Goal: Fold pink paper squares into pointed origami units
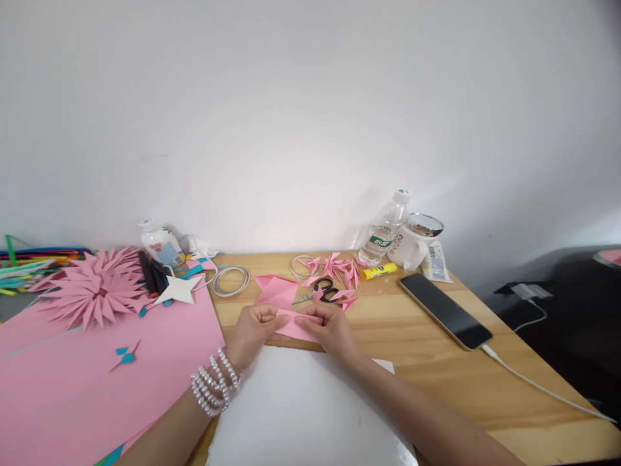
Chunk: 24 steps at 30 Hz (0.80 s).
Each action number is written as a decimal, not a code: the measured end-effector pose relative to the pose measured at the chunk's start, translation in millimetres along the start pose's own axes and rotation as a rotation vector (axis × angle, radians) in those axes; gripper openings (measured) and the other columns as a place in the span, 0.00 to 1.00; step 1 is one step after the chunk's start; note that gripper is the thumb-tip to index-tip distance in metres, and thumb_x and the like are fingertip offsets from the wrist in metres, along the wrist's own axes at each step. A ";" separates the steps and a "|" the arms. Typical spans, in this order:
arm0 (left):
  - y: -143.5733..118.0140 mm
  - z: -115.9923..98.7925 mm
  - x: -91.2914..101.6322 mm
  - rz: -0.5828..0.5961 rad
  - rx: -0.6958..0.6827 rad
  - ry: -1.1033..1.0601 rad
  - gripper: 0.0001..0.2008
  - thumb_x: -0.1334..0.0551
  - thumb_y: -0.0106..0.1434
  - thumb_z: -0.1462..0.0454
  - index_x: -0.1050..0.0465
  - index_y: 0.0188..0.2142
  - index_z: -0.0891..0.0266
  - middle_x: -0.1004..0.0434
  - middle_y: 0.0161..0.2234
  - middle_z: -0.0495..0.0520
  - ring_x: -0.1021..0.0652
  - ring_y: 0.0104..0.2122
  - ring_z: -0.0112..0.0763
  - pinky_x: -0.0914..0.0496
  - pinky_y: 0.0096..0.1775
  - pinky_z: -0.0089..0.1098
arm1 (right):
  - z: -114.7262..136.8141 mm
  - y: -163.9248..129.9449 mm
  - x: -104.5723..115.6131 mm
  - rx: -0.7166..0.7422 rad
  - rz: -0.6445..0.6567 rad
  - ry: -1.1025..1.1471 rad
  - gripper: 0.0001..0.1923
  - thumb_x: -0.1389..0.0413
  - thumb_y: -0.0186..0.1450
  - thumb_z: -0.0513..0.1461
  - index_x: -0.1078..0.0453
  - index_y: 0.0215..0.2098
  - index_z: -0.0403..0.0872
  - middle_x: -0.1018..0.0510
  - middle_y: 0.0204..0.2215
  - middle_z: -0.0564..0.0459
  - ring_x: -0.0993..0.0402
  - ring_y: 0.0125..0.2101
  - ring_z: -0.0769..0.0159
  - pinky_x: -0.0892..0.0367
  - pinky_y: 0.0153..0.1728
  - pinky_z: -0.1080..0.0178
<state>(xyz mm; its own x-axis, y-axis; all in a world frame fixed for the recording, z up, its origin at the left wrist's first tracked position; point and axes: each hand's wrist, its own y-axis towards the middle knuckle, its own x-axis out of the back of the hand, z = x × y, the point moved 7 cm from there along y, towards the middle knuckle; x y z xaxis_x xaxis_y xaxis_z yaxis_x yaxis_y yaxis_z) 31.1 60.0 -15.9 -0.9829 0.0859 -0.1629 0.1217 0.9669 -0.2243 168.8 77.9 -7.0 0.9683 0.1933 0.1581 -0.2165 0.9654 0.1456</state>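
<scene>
A small folded piece of pink paper point(295, 329) is held level between my two hands, above the far edge of a white sheet point(301, 401). My left hand point(253, 331) pinches its left end between thumb and fingers. On its right end, my right hand point(330, 331) grips with the thumb pressed on top. Just beyond them lie a larger pink paper sheet point(275, 290) and a pair of scissors point(326, 289) with black handles. Several folded pink paper pieces point(334, 264) are scattered around the scissors.
On the left, a pink spiky paper flower point(99, 291) rests on large pink paper point(160, 375), near a white paper star point(178, 289). A yellow glue stick point(379, 271), water bottle point(385, 233), white mug point(410, 249) and charging phone point(445, 310) occupy the right side.
</scene>
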 end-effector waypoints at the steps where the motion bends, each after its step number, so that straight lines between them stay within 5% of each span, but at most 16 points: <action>1: 0.0 0.2 -0.2 0.004 0.001 -0.003 0.12 0.32 0.42 0.59 0.30 0.21 0.66 0.27 0.19 0.48 0.26 0.21 0.29 0.29 0.29 0.33 | -0.6 0.0 0.1 -0.004 -0.003 -0.001 0.08 0.43 0.52 0.41 0.27 0.22 0.43 0.27 0.19 0.53 0.33 0.23 0.68 0.37 0.24 0.67; 10: -0.7 -2.1 3.7 -0.074 -0.012 0.096 0.17 0.31 0.38 0.55 0.30 0.20 0.67 0.32 0.15 0.46 0.29 0.19 0.27 0.30 0.25 0.30 | 2.0 -1.0 -0.4 -0.013 0.008 0.035 0.08 0.43 0.52 0.40 0.26 0.25 0.43 0.24 0.24 0.51 0.31 0.27 0.66 0.36 0.26 0.66; 24: 1.0 -7.2 -0.5 0.015 -0.063 0.089 0.15 0.32 0.44 0.61 0.25 0.33 0.66 0.24 0.22 0.50 0.25 0.24 0.30 0.32 0.28 0.28 | 2.4 -0.6 -0.5 0.014 0.011 -0.022 0.09 0.43 0.52 0.42 0.26 0.23 0.44 0.26 0.20 0.52 0.34 0.23 0.68 0.38 0.22 0.68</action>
<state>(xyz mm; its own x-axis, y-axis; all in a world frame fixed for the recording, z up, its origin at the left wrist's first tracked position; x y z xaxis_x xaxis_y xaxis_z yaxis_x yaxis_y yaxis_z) 30.7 62.7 -9.1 -0.9897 0.1192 -0.0795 0.1308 0.9783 -0.1607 168.1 76.8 -4.9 0.9628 0.2002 0.1817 -0.2295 0.9605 0.1575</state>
